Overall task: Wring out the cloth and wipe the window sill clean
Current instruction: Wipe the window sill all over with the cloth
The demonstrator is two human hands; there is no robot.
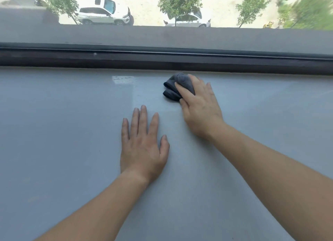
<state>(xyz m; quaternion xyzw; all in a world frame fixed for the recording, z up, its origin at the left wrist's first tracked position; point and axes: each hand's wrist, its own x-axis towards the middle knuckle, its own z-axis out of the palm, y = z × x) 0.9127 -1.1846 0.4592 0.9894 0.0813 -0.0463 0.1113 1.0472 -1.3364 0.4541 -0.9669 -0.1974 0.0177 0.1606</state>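
Observation:
A wide pale grey window sill (63,132) fills the lower part of the head view. A bunched dark grey cloth (173,85) lies on it close to the dark window frame. My right hand (200,109) presses down on the cloth, fingers spread over its right half, so part of the cloth is hidden. My left hand (142,147) rests flat on the sill, palm down and fingers apart, nearer to me and left of the cloth, holding nothing.
A dark window frame (162,60) runs along the far edge of the sill, with glass above it. Through the glass I see an outer ledge, trees and parked white cars far below. The sill stretches left and right of my hands.

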